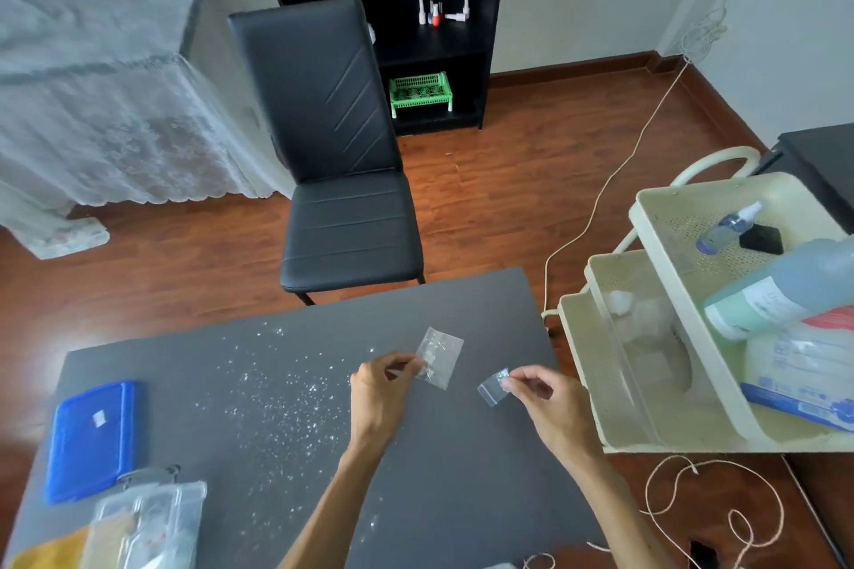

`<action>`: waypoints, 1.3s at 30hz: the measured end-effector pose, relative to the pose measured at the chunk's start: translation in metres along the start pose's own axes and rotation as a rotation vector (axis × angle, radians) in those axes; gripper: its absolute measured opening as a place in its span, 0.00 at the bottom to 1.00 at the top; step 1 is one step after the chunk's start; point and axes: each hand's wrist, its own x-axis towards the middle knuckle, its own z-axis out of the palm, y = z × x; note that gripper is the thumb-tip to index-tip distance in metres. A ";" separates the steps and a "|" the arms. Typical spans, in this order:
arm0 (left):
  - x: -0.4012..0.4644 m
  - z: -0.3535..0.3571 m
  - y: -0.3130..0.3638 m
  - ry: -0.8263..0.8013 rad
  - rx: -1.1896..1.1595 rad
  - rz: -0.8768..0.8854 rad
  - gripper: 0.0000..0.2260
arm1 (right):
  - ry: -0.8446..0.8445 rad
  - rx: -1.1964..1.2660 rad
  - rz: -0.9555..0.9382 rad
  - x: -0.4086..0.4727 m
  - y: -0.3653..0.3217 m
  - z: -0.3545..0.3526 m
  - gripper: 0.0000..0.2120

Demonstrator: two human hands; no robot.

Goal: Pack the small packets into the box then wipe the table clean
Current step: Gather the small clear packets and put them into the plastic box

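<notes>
A dark grey worktop (462, 467) fills the lower middle of the view, with a black chair (332, 180) pushed near its far edge and a cream tiered trolley (647, 407) standing just beside its right edge. The trolley's trays carry a large pale bottle lying on its side (781, 291) and a small spray bottle (730, 226). On the left part of the worktop lies a blue lid (90, 439), flat, with a small white label on it. Just in front of it, at the near left corner, sits a clear plastic box (152, 522) partly over a yellow cloth (51, 552). Fine white specks (272, 388) are scattered over the middle of the worktop, between the blue lid and the hands. The left hand (379, 393) is closed in a pinch on the left edge of a clear small packet (439, 358), held above the worktop surface. The right hand (545, 397) pinches a smaller packet with glittery contents (494, 388) by its right end. The two packets are near each other but apart, over the right half of the worktop, well away from the box
</notes>
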 end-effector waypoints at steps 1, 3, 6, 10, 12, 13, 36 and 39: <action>-0.008 -0.011 -0.005 0.034 -0.020 -0.003 0.02 | -0.019 -0.004 -0.014 -0.004 -0.008 0.006 0.05; -0.026 -0.035 -0.016 0.106 -0.055 -0.015 0.02 | -0.038 -0.005 -0.034 -0.015 -0.024 0.022 0.05; -0.055 -0.076 -0.037 0.220 -0.118 -0.042 0.03 | -0.075 0.015 -0.079 -0.035 -0.048 0.053 0.06; -0.095 -0.132 -0.068 0.369 -0.159 -0.061 0.04 | -0.163 0.015 -0.171 -0.071 -0.078 0.099 0.08; -0.115 -0.157 -0.083 0.423 -0.158 -0.044 0.07 | -0.226 0.014 -0.203 -0.091 -0.090 0.123 0.08; -0.124 -0.168 -0.091 0.451 -0.167 -0.041 0.07 | -0.258 0.010 -0.220 -0.101 -0.096 0.136 0.08; -0.189 -0.274 -0.205 0.538 0.653 0.099 0.14 | -0.442 -0.169 -0.391 -0.210 -0.148 0.280 0.08; -0.182 -0.274 -0.204 0.498 0.718 0.098 0.12 | -0.411 -0.205 -0.391 -0.209 -0.148 0.282 0.08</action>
